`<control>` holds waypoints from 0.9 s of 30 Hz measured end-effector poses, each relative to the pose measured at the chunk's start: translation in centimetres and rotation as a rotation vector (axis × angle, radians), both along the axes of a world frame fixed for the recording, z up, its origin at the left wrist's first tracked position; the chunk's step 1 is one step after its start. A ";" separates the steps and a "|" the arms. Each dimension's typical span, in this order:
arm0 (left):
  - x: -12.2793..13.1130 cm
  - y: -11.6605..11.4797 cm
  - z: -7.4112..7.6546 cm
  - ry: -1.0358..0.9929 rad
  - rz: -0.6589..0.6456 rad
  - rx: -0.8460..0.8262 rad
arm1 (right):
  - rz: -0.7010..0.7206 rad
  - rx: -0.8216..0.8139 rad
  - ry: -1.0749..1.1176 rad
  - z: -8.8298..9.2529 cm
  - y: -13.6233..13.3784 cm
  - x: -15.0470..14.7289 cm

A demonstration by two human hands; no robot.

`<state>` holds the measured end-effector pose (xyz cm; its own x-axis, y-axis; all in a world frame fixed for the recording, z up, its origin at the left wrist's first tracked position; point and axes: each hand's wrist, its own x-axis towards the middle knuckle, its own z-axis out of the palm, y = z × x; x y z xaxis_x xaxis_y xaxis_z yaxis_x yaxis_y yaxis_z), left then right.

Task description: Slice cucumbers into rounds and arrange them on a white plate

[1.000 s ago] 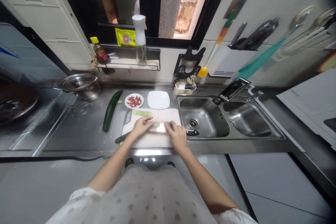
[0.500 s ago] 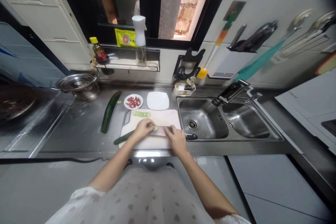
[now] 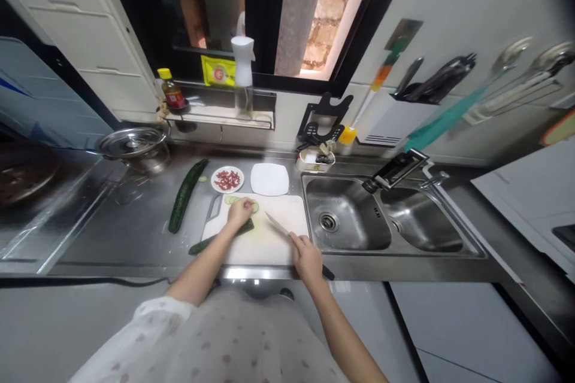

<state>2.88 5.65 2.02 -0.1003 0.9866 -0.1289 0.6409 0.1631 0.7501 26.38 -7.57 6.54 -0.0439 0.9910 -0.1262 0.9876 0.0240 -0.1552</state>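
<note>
A white cutting board (image 3: 274,251) lies on the counter. My left hand (image 3: 241,212) is over its upper left, fingers pinched at a pale cucumber slice (image 3: 255,207). Beside it runs a row of cucumber slices (image 3: 230,199), partly hidden by the hand. Under my left wrist lies a cut cucumber (image 3: 246,227), its left end sticking out past the board's edge. My right hand (image 3: 308,257) is closed around a kitchen knife (image 3: 279,225); the blade points up and left over the board, and its dark handle end shows behind the hand.
Behind the board stand a plate of chopped red pieces (image 3: 227,180) and a white square plate (image 3: 269,179). A whole cucumber (image 3: 186,197) and a lidded steel pot (image 3: 135,146) are at left. A double sink (image 3: 348,249) with a black faucet (image 3: 393,169) adjoins on the right.
My left hand has moved up the board to the slice row with a slice at its fingertips. The right hand has drawn the knife right and toward me, now angled, away from the cut cucumber.
</note>
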 end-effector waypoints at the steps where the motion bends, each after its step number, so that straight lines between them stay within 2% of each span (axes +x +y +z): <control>1: 0.2 0.5 -0.1 0.021 -0.002 -0.007 | -0.004 0.004 0.014 -0.1 0.0 -0.1; 7: 0.7 2.6 -1.1 0.117 -0.009 -0.028 | -0.002 0.029 0.061 -0.8 0.2 -0.2; 15: 0.6 3.4 -2.6 0.229 -0.060 0.007 | 0.016 0.017 0.072 -0.8 0.5 -0.2; 22: 0.6 3.5 -2.0 0.284 -0.146 0.075 | 0.013 0.024 0.108 -0.5 0.6 -0.4; 27: 0.5 3.5 -1.7 0.325 -0.167 0.065 | 0.016 0.017 0.084 -0.6 0.8 -0.3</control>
